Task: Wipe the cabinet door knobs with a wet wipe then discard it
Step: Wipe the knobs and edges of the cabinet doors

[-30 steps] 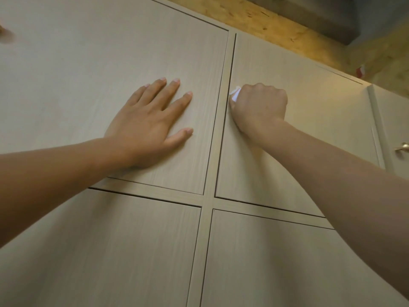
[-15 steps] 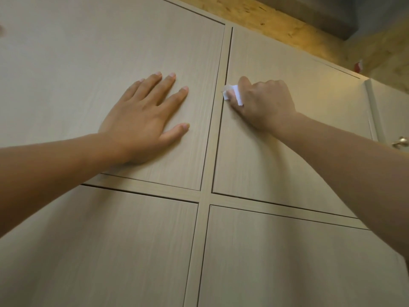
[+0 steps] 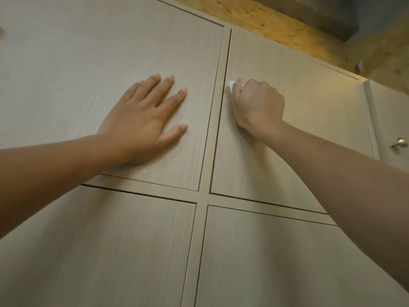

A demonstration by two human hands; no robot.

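The person's left hand (image 3: pixel 141 116) lies flat on the upper left cabinet door (image 3: pixel 88 63), fingers straight and slightly spread, palm pressed to the pale wood-grain panel and holding nothing. The right hand (image 3: pixel 257 106) is curled into a fist against the upper right cabinet door (image 3: pixel 298 129), close to that door's left edge and just beside the vertical frame strip (image 3: pixel 212 129) between the two doors. A white wet wipe (image 3: pixel 232 84) is gripped in the curled fingers; only a small corner of it pokes out at the top of the fist, touching the door surface. Whether a knob sits under the fist cannot be told, since the hand covers that spot. Far to the right, on another door, a brass-coloured knob (image 3: pixel 399 143) shows, well apart from both hands. Two lower doors (image 3: pixel 110 251) fill the bottom of the view
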